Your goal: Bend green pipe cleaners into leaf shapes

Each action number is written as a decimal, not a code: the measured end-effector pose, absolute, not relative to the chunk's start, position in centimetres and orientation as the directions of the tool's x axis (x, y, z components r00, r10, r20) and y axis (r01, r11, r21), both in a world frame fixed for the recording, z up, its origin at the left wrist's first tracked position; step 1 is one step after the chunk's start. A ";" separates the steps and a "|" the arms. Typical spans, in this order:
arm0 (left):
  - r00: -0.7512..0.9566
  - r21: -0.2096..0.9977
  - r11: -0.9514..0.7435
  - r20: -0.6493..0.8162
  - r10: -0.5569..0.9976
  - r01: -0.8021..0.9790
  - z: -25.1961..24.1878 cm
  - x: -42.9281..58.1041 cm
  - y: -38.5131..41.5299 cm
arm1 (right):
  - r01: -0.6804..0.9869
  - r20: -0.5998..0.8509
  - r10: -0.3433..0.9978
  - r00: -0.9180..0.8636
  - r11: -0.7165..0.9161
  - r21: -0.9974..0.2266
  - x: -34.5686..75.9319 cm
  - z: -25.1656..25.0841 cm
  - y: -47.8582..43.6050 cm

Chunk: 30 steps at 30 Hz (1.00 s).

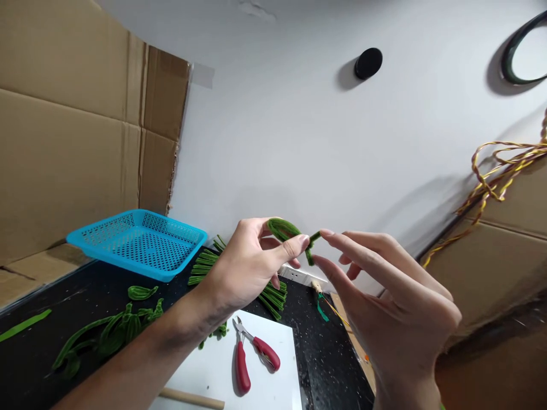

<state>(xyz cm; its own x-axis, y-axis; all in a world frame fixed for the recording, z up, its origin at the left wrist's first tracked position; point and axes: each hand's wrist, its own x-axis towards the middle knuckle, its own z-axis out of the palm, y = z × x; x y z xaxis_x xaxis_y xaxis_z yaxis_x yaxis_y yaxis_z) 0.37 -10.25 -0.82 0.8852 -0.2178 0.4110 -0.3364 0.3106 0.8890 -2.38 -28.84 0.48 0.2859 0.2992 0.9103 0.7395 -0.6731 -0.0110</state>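
Both my hands are raised in front of the white wall, pinching one green pipe cleaner (285, 229) bent into a leaf-shaped loop. My left hand (250, 263) grips the loop between thumb and fingers. My right hand (384, 285) pinches the short free end of the pipe cleaner between thumb and index finger, its other fingers curled. Below, on the black table (64, 302), lie several finished green leaf loops (115, 333) and a bundle of straight green pipe cleaners (239, 276).
Red-handled cutting pliers (252, 353) lie on a white sheet (222, 370). A blue perforated plastic basket (139, 242) stands at the back left before cardboard panels (72, 131). Twisted yellow wire (496, 176) hangs at the right. A wooden stick (192, 398) lies near the bottom.
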 end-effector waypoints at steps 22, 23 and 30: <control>0.793 0.801 0.103 0.599 -0.110 -0.590 0.1 -1.0 -9.5 | 0.739 0.956 0.291 0.039 -0.652 0.168 -0.5 -0.7 -26.6; 0.795 0.803 0.097 0.596 -0.117 -0.588 0.2 -1.0 -9.4 | 0.724 0.954 0.298 0.029 -0.664 0.185 -0.5 -0.7 -26.5; 0.805 0.824 0.121 0.566 -0.177 -0.553 0.7 -1.0 -8.5 | 0.714 0.936 0.350 -0.029 -0.648 0.265 -0.6 -1.0 -25.9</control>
<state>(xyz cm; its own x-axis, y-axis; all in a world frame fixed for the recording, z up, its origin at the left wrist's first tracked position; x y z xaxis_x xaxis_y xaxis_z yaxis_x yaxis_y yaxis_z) -0.97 -8.54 0.66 0.8051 -0.1768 0.5662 -0.5530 0.1214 0.8243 -0.61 -25.85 -0.95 -0.0294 0.3499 0.9363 0.7143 -0.6479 0.2645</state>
